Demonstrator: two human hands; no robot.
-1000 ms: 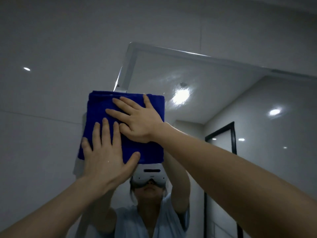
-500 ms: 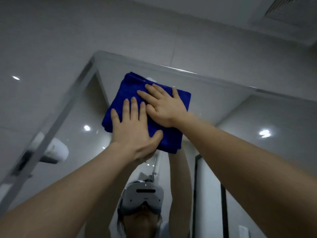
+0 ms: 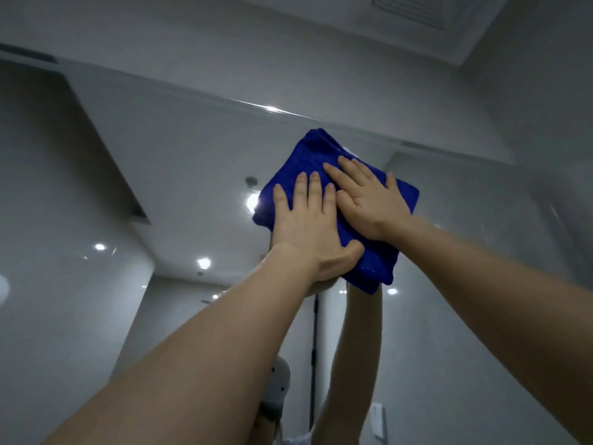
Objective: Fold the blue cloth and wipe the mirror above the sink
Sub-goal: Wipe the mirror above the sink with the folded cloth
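One corner of blue cloth (image 3: 306, 157) points up.

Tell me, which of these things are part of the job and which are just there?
Job: folded cloth, pressed flat against the mirror.
Just there: ceiling vent; ceiling lights reflected in the glass.

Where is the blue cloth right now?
In the head view the blue cloth is right of centre, high on the mirror near its top edge, pressed under the left hand and right hand.
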